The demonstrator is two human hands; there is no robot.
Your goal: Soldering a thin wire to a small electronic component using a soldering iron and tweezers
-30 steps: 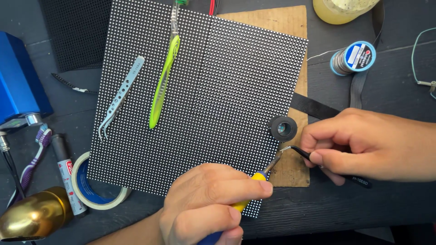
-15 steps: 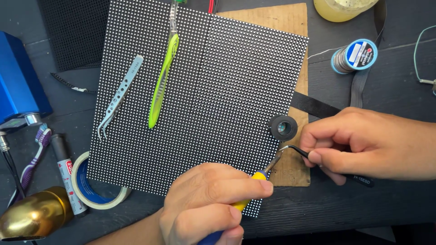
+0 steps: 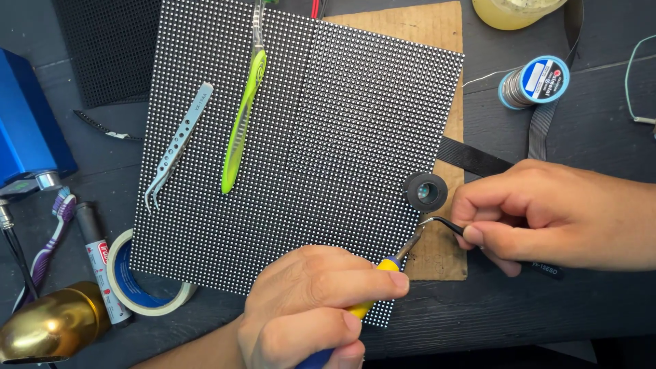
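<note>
Both hands (image 3: 321, 304) pinching tools closed.

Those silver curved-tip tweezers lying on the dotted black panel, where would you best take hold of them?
Grip the silver curved-tip tweezers at the wide perforated middle of the two flat arms, coming from above with thumb and finger on the long edges. They lie flat and slanted on the dotted black panel, hooked points toward the lower left, so stay clear of that sharp end. The yellow-green tool lies close alongside on the right.

My left hand (image 3: 318, 307) low at the desk's near edge, fingers curled tight, thumb pressed down. My right hand (image 3: 553, 215) in from the right edge, fingertips pinched together.
</note>
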